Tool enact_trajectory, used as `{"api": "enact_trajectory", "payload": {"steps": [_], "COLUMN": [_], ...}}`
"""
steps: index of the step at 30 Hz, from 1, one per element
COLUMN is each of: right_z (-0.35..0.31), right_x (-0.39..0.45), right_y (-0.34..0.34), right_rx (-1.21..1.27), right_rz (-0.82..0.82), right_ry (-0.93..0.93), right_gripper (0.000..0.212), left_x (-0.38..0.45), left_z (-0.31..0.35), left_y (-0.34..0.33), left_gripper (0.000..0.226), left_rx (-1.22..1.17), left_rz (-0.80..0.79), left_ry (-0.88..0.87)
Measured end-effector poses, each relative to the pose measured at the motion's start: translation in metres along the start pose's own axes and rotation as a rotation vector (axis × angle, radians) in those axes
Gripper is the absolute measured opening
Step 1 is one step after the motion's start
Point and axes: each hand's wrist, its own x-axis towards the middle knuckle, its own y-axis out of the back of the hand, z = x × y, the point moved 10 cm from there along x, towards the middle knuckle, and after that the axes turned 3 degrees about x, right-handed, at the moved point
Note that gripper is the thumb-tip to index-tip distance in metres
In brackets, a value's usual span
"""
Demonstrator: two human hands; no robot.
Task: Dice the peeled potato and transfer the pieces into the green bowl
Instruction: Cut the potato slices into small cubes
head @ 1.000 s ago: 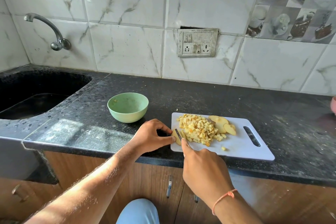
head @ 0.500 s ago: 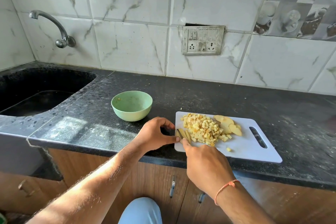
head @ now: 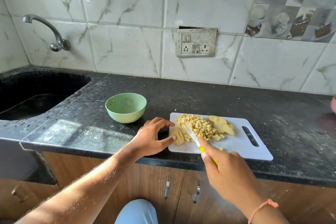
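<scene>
Brown wooden cabinet doors [head: 145, 178] sit nearest the viewer, under the edge of a black speckled stone counter [head: 209, 96]. Above them the right hand [head: 231, 172] is wrapped round the yellow handle of a small knife [head: 195, 139], forefinger laid along its back, the blurred blade angled up and left over the pile. The left hand [head: 151, 137] rests at the left edge of a white plastic cutting board [head: 236, 148], fingers spread and lightly bent, its thumb tip touching a few pale potato slices [head: 177, 137] lying flat there.

Farther in, a heap of diced potato [head: 199, 129] fills the board's middle, with uncut peeled potato pieces [head: 221, 124] just beside it on the right. One stray cube lies near the board's front edge.

Raw potato looks firm and light, though its wet cut faces are probably slippery; the slices are likely best steadied from above with curled fingertips, well back from the blade. The dice would scatter if pinched, so scooping or sweeping them seems wiser.

Beyond the board's left corner stands the green bowl [head: 126, 114], nearly empty, with a scrap or two inside. Farthest left are a dark sink [head: 41, 87] and tap [head: 52, 36].
</scene>
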Motion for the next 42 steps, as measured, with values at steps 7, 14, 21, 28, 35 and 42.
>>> {"api": "enact_trajectory", "payload": {"steps": [7, 14, 21, 28, 35, 42], "right_z": [0.087, 0.091, 0.097, 0.091, 0.094, 0.104], "right_x": [0.036, 0.038, 0.034, 0.033, 0.032, 0.033], "right_y": [-0.013, -0.011, -0.012, -0.007, -0.007, -0.012], "right_rx": [0.546, 0.724, 0.768, 0.806, 0.839, 0.856], "right_rz": [0.086, 0.142, 0.169, 0.184, 0.195, 0.193], "right_ry": [-0.155, -0.165, -0.161, -0.171, -0.188, -0.193], "right_gripper": [0.042, 0.041, 0.043, 0.042, 0.041, 0.043], "left_x": [0.003, 0.018, 0.028, 0.033, 0.034, 0.032], "left_z": [0.022, 0.012, 0.012, 0.006, 0.003, -0.001], "left_y": [-0.010, -0.015, -0.021, -0.022, -0.023, -0.017], "left_gripper": [0.053, 0.054, 0.043, 0.037, 0.029, 0.025], "left_rx": [0.078, 0.054, 0.032, -0.014, -0.012, -0.072], "left_rz": [-0.109, -0.142, -0.193, -0.191, -0.159, -0.087], "left_ry": [-0.186, -0.158, -0.157, -0.097, -0.089, -0.063]}}
